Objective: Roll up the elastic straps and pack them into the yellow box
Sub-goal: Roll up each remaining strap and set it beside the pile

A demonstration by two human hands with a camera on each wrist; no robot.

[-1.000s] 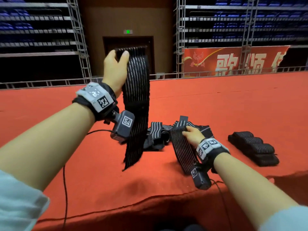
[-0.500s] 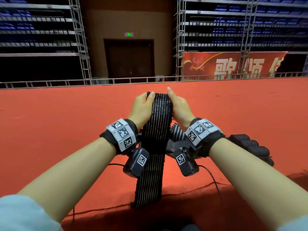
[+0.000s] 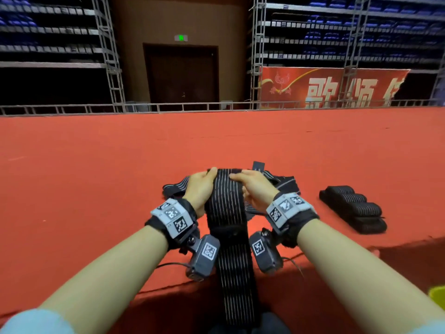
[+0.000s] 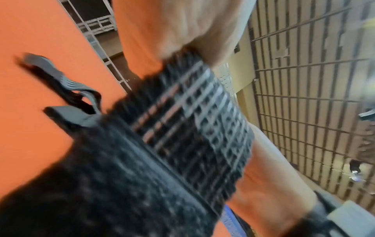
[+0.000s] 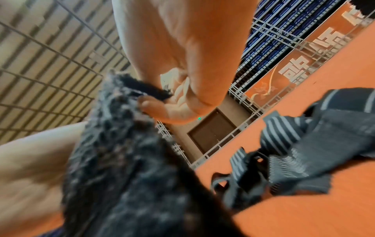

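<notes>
Head view: left hand (image 3: 199, 189) and right hand (image 3: 255, 189) each pinch the far end of a black grey-striped elastic strap (image 3: 231, 232) hanging over the red surface's (image 3: 96, 177) near edge. Rolling is starting; next, tight, even turns.

**Three cameras around one strap**

The head view looks forward and down over both forearms at the striped strap (image 3: 227, 208) on the red bench (image 3: 96, 165). Each wrist view sits very close beside that strap (image 4: 198, 121), tilted and blurred; all three share it.
</notes>
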